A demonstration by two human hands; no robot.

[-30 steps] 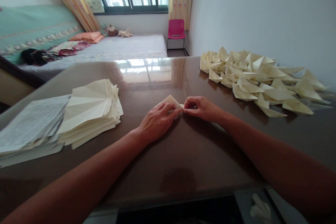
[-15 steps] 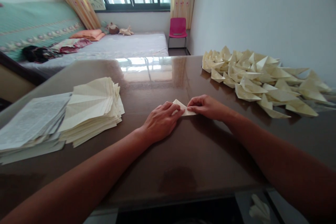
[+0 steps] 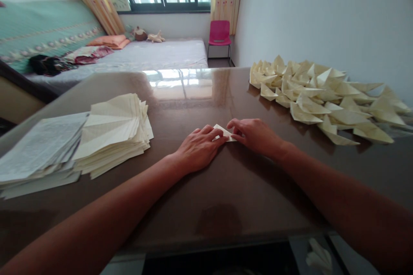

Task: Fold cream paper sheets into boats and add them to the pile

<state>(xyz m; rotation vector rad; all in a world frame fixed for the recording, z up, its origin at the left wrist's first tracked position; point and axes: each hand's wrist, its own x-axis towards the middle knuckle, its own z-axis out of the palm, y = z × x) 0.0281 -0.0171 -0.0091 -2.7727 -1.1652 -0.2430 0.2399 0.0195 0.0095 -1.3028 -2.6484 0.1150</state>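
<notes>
A small cream folded paper lies flat on the brown table, its peak pointing away from me. My left hand holds its left side, thumb and fingers closed on it. At the right side, my right hand rests with curled fingers, the thumb at the paper's lower edge and the index finger slightly lifted. Both hands cover much of the paper, so its folds show only in part. Off to the right sits a heap of folded paper boats.
Left on the glossy table stand a stack of creased cream sheets and a stack of greyish printed sheets. Crumpled white paper lies below the front edge. Beyond are a bed and a pink chair.
My right hand has shifted over the paper's right corner, hiding more of it, and its index finger has risen. The left hand stays in place on the paper.
</notes>
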